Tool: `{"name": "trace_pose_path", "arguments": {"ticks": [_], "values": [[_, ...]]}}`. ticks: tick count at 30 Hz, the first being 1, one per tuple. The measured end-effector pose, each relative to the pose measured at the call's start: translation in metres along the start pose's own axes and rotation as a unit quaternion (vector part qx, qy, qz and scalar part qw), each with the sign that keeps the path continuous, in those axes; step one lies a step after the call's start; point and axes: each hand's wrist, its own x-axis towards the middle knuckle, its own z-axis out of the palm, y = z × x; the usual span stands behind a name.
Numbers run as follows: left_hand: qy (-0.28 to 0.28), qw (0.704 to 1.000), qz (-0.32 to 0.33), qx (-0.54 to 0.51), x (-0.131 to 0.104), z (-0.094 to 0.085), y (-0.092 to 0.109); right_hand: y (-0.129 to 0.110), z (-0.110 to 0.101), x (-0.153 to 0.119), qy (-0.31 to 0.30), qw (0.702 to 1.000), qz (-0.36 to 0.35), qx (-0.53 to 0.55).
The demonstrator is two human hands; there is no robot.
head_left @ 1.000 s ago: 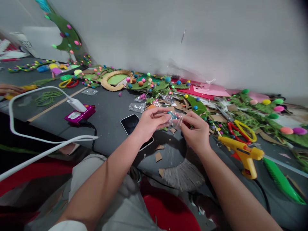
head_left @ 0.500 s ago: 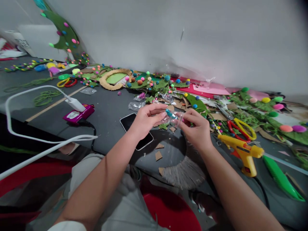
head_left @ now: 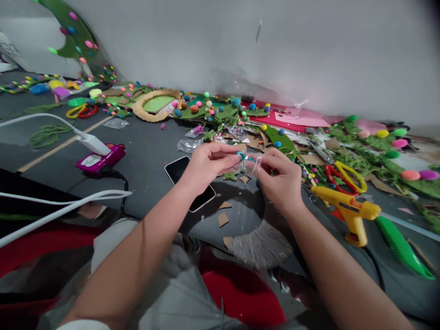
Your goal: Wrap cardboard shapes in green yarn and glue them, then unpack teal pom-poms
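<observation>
Between my two hands is a small clear plastic bag (head_left: 252, 166) with something shiny and blue (head_left: 243, 156) at its left part. The fingers of my left hand (head_left: 209, 166) pinch the blue piece. My right hand (head_left: 280, 176) is closed on the bag's right end. Under my left wrist lies a phone (head_left: 203, 198) with a dark screen. A grey yarn-wrapped ring (head_left: 263, 243) rests at the table's front edge, partly behind my right hand. Small cardboard scraps (head_left: 223, 219) lie beside it.
A yellow glue gun (head_left: 350, 208), red-yellow scissors (head_left: 343, 176) and a green brush-like object (head_left: 402, 245) are at the right. Felt leaves and pom-poms line the wall. A purple power adapter (head_left: 103, 160) with white cables sits left. A tan ring (head_left: 142, 110) lies farther back.
The view has shifted slightly, so the table items at the left appear farther left. The blue piece sits closer against my left fingertips. Both hands still hold the bag.
</observation>
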Motion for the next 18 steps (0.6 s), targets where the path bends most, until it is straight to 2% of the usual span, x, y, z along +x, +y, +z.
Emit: {"name": "trace_pose_path", "arguments": {"ticks": [4,9,18], "values": [[0.003,0.999,0.018,0.051,0.007,-0.013,0.004,0.002,-0.004,0.003,0.009,0.999,0.021,0.023],[0.01,0.993,0.024,0.113,0.011,-0.023,0.007,0.003,-0.006,0.005,-0.039,0.998,0.045,-0.009],[0.005,0.995,0.016,0.102,0.01,-0.028,0.005,0.004,-0.011,0.005,-0.082,0.995,0.055,0.008]]}}
